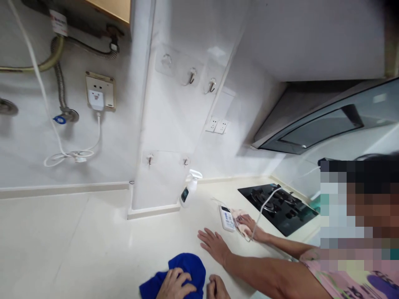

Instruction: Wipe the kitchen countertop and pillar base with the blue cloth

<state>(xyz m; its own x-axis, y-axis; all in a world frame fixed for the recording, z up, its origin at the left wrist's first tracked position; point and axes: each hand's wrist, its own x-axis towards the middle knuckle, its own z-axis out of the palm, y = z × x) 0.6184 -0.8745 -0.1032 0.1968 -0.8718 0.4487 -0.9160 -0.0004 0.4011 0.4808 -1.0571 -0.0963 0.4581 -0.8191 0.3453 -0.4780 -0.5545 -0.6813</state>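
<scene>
A blue cloth (183, 270) lies bunched on the cream countertop (93, 245) at the bottom edge of the view. My left hand (173, 285) presses down on it with the fingers curled over the fabric. My right hand (218, 287) sits just right of the cloth, curled into a fist; whatever is inside it is hidden. Another person's hand (214, 246) lies flat and spread on the counter just beyond mine. Their other hand (249, 223) rests on a pinkish cloth (238, 216) farther back.
A white spray bottle (189, 192) stands by the base of the white column (168, 124). A white power strip (227, 218) with a cable lies near the black gas hob (277, 205), under a range hood (318, 124). The other person's body fills the right side.
</scene>
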